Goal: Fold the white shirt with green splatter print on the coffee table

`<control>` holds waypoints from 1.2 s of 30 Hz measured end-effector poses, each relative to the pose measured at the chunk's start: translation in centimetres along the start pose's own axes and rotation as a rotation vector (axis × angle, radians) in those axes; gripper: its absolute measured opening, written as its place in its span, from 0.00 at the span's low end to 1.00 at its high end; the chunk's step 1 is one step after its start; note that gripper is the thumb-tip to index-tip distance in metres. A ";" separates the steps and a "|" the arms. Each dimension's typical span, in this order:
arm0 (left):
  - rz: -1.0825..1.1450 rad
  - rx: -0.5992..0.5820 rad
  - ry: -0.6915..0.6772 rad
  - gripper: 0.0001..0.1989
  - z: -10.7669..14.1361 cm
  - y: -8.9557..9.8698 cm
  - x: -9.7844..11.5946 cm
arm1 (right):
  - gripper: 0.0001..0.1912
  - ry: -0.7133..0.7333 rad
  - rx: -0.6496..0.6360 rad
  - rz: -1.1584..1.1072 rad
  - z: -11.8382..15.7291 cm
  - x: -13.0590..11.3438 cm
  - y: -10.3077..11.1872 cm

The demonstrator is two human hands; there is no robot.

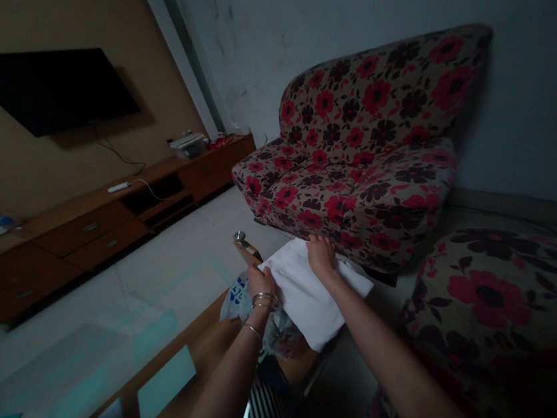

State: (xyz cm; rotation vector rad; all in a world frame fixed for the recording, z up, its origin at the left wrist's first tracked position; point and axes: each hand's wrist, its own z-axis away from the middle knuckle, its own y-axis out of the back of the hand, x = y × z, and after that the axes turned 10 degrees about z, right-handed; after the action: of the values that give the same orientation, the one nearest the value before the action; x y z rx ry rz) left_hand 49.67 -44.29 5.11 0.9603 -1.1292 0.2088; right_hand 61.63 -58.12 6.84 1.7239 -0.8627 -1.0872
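A white folded cloth lies over the far end of a wooden table, its near right corner reaching the table's edge. My left hand, with bangles at the wrist, is closed on the cloth's left edge, thumb on top. Near the far edge, my right hand rests palm down on the cloth with its fingers stretched out. Under the cloth and beside my left wrist are crumpled plastic bags, one with blue print. A small round metal-topped object stands past the left hand.
The wooden table bears a pale rectangular sheet and a dark striped item. Beyond it is a flowered sofa, with another flowered seat at right. A low cabinet runs below a wall television.
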 end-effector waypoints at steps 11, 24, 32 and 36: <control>-0.194 0.141 0.052 0.15 -1.5 -1.3 -3.1 | 0.15 -0.060 -0.195 -0.005 -4.4 -0.2 -5.0; -0.186 0.121 -0.068 0.17 -2.4 2.4 -2.9 | 0.15 0.031 -0.174 -0.109 -3.9 3.3 -1.2; -0.444 0.002 -0.723 0.25 8.6 0.6 -2.2 | 0.25 -0.348 0.091 -0.227 9.3 15.5 -1.8; -0.552 -0.141 -0.585 0.36 14.2 -2.5 -2.4 | 0.27 -0.381 0.078 -0.518 12.1 14.2 -4.1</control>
State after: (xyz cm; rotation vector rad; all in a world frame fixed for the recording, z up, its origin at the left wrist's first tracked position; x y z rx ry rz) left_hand 40.49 -55.49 3.03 1.2033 -1.3289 -0.6287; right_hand 56.12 -72.94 -3.84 1.8903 -0.7020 -1.7898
